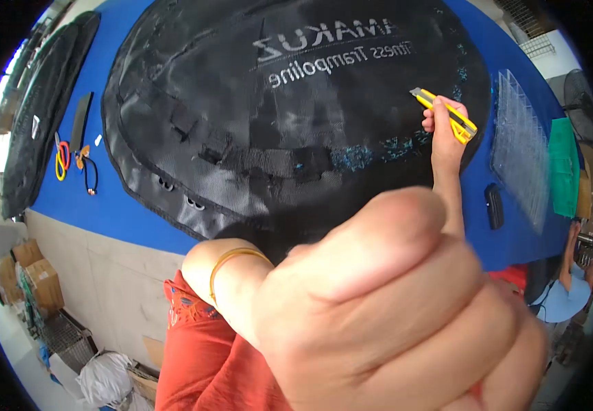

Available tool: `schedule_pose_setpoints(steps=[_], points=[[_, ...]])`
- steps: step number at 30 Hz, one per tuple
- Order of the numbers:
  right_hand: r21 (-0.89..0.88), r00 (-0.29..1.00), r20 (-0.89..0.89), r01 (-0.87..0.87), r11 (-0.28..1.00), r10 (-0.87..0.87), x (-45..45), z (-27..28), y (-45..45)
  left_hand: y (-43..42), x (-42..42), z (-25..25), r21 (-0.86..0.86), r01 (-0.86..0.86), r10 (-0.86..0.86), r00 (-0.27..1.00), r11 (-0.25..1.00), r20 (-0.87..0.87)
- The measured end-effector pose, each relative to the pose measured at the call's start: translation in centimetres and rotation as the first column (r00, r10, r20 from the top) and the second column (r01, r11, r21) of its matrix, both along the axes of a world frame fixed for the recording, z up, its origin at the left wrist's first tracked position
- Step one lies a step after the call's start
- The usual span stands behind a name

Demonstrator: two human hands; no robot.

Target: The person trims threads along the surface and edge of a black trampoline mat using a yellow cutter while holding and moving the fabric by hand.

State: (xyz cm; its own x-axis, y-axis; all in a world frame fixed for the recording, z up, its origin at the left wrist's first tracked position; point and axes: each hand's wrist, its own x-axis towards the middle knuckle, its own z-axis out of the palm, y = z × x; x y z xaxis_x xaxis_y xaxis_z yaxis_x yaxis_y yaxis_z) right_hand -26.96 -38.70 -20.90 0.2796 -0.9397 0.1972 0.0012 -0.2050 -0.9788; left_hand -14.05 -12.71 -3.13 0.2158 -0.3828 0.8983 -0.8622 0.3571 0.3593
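Note:
My right hand (447, 127) grips a yellow utility knife (460, 122), its blade end pointing to the upper left above the black trampoline mat (296, 116). Close to the camera, my left hand (392, 308) is curled into a fist and hides part of the mat and table edge. Anything inside that fist is hidden. White lettering runs across the upper part of the mat. Along its near and right side lies a band with blue thread bits (372, 154), and small metal loops (194, 203) sit near the lower left edge.
The blue table (91, 212) holds scissors (62, 157), a black blade-like strip (82, 123), a clear plastic tray (516, 144) and a black oblong object (494, 205). Another mat (43, 116) lies at left. A green bin (564, 168), fan (579, 99) and another person (564, 294) are at right.

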Motion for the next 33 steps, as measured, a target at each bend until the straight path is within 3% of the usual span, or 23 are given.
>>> schedule_pose_setpoints(steps=[3,8,10,11,12,13,15,17,20,22,27,29,30,33], points=[[0.021,1.000,-0.001,0.005,1.000,-0.005,-0.1,-0.9,-0.7,1.2,-0.6,-0.7,0.045,-0.019,0.020,0.999,0.999,-0.027],[0.131,0.996,0.044,0.075,0.989,-0.082,0.1,-1.4,-0.8,-4.4,0.8,-2.7,0.095,0.018,-0.018,1.000,0.995,-0.002],[-0.028,1.000,0.001,-0.027,0.999,0.027,-0.5,-1.2,-0.8,-6.0,1.4,-3.7,0.115,0.054,-0.054,0.999,0.992,-0.003],[0.004,0.996,-0.082,0.017,1.000,-0.016,0.2,1.9,1.5,-5.1,2.3,-3.9,0.128,0.072,-0.072,0.997,0.989,-0.006],[-0.160,0.999,-0.036,-0.028,0.987,0.022,-0.6,-0.6,-0.2,-5.2,2.0,-4.2,0.138,0.088,-0.088,0.996,0.986,-0.008],[-0.051,0.999,-0.015,-0.040,0.998,0.039,-0.6,-1.0,-0.8,-4.8,2.2,-4.2,0.154,0.099,-0.098,0.995,0.983,-0.011],[-0.073,0.999,-0.016,-0.038,0.997,0.037,-0.8,-1.4,-1.1,-3.0,4.3,-3.9,0.502,0.035,-0.007,0.998,0.864,-0.056],[-0.068,1.000,-0.009,-0.030,0.997,0.029,-0.8,-1.5,-1.1,-2.0,7.0,-6.1,0.631,-0.062,0.006,0.996,0.773,0.091],[-0.040,0.999,-0.029,-0.021,0.999,0.020,-0.8,-1.3,-1.1,0.0,8.2,-8.7,0.765,-0.124,0.164,0.986,0.632,0.024],[-0.054,0.999,-0.033,-0.024,0.998,0.022,-0.7,-1.6,-1.2,1.3,9.5,-11.0,0.691,-0.264,0.220,0.963,0.672,0.155],[0.022,0.997,-0.075,0.019,1.000,-0.017,-0.5,-1.1,-1.0,3.9,15.4,-13.2,0.697,-0.511,0.394,0.853,0.502,0.342],[0.043,0.998,-0.064,0.018,0.999,-0.016,-0.4,-0.9,-0.7,3.9,18.7,-13.6,0.692,-0.530,0.387,0.844,0.490,0.372],[0.051,0.998,-0.060,0.023,0.998,-0.020,-0.3,-0.7,-0.6,3.7,19.5,-13.7,0.691,-0.592,0.403,0.800,0.415,0.444],[0.069,0.996,-0.090,0.036,0.997,-0.030,-0.2,-0.1,-0.2,1.0,21.9,-13.4,0.704,-0.576,0.396,0.811,0.415,0.430]])
